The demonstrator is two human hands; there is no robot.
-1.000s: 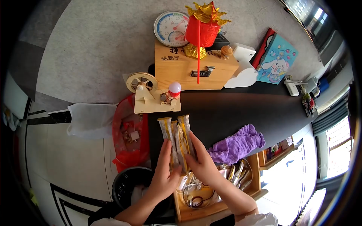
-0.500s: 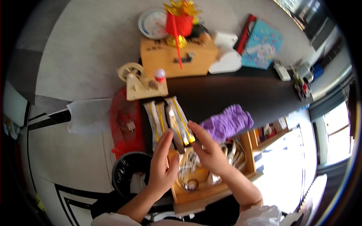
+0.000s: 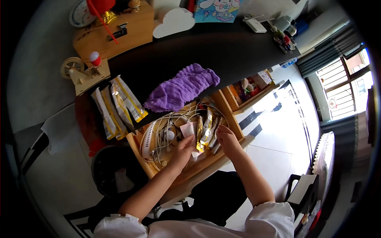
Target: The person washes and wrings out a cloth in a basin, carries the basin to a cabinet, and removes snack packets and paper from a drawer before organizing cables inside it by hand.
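Observation:
Both hands are down in an open wooden drawer (image 3: 186, 169). My left hand (image 3: 183, 152) has its fingers drawn together against a pale pinkish packet (image 3: 189, 129); what it grips is hidden. Across from it, my right hand (image 3: 228, 139) is closed at the right side of several slim yellow-and-silver stick sachets (image 3: 206, 129). Its fingertips touch or nearly touch the outermost one. White cables (image 3: 160, 133) lie tangled left of the sachets, along with a white power strip (image 3: 148, 139). Several larger white-and-yellow packs (image 3: 127, 99) rest side by side on the dark desk (image 3: 238, 51).
A purple cloth (image 3: 182, 89) lies on the desk behind the drawer. Farther left stand a wooden wheel model (image 3: 89, 77) and a wooden box (image 3: 131, 29). A black bin (image 3: 105, 166) is below left. Another open drawer (image 3: 254, 93) sticks out at right.
My hands have gone from facing each other above the desk packs down into the drawer. The view has swung right, so the desk items appear farther left. The packs stay on the desk.

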